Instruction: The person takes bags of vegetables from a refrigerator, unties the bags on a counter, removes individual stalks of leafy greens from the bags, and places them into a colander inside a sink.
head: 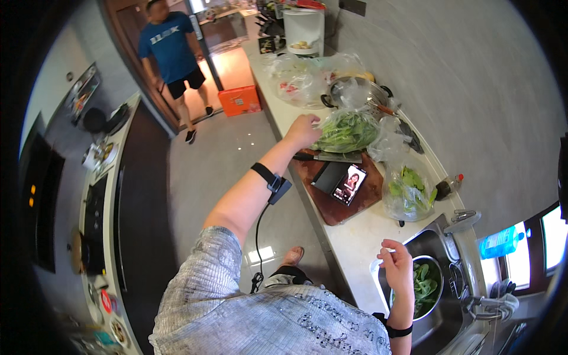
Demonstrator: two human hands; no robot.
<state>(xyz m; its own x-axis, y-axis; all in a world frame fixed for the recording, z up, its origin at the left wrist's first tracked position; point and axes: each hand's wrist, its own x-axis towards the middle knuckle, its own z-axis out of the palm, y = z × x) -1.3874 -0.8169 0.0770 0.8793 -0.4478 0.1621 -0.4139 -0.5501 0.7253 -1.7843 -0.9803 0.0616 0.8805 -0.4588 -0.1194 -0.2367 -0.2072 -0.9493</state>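
Observation:
My left hand (303, 132) is at the near-left edge of a clear plastic bag of leafy greens (348, 133), its fingers bent; whether they pinch the plastic is unclear. Below that bag a cleaver (339, 157) lies across the top of a brown cutting board (339, 217). A lit smartphone (349, 184) rests on the board, with a dark flat panel beside it. My right hand (396, 264) hovers by the sink edge with fingers loosely bent and nothing in them. Beneath it, a metal bowl of leafy greens (425, 284) stands in the steel sink (443, 242).
Another bag of greens (408, 191) sits beside the board, near a red-capped bottle (449, 186). A steel pot (375, 95) and more plastic bags (293, 80) stand farther along the counter. A person (171, 53) is by the doorway, near an orange box (239, 100). A stove counter runs at left.

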